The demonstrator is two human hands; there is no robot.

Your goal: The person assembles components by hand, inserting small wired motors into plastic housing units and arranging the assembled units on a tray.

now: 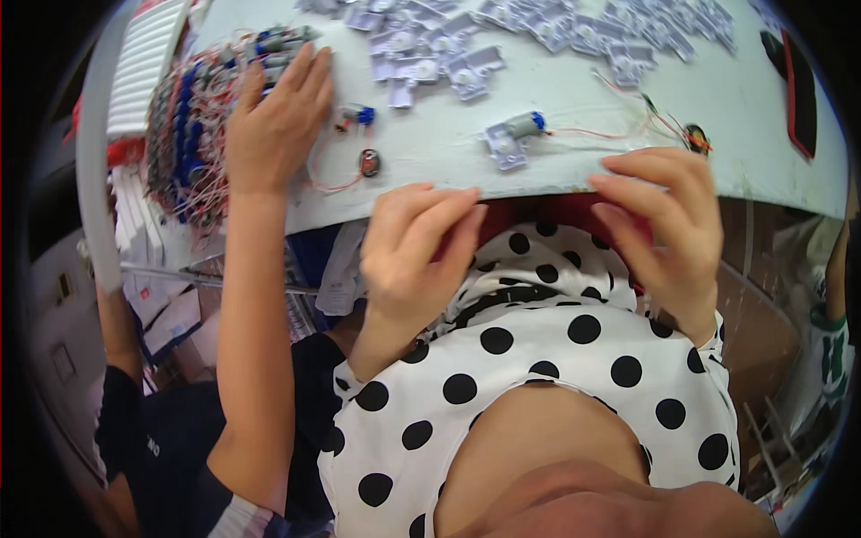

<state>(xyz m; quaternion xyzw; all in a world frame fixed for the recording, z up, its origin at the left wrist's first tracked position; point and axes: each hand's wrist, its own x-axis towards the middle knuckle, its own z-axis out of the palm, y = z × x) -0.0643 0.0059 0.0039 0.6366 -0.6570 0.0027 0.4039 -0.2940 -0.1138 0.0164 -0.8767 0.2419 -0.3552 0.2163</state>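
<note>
My left hand (414, 247) hovers just off the table's near edge, its fingers loosely bent, thumb near the fingertips, nothing visible in them. To its right, my right hand (665, 235) is held up with fingers apart and holds nothing. Between and beyond them lies a pale lilac plastic housing (507, 152) with a small silver-and-blue motor (525, 124) set in it. Thin wires run right from the motor to a small round black part (696, 139) just beyond my right hand. Past my left hand are a loose blue-ended motor (360, 115) and another round black part (369, 162), joined by wires.
A co-worker's hand (280, 121) rests at a heap of wired motors (193, 134) on the left. Several lilac housings (421, 45) are spread along the far side of the white table (430, 148). A red-and-black flat object (798, 99) lies at the right edge.
</note>
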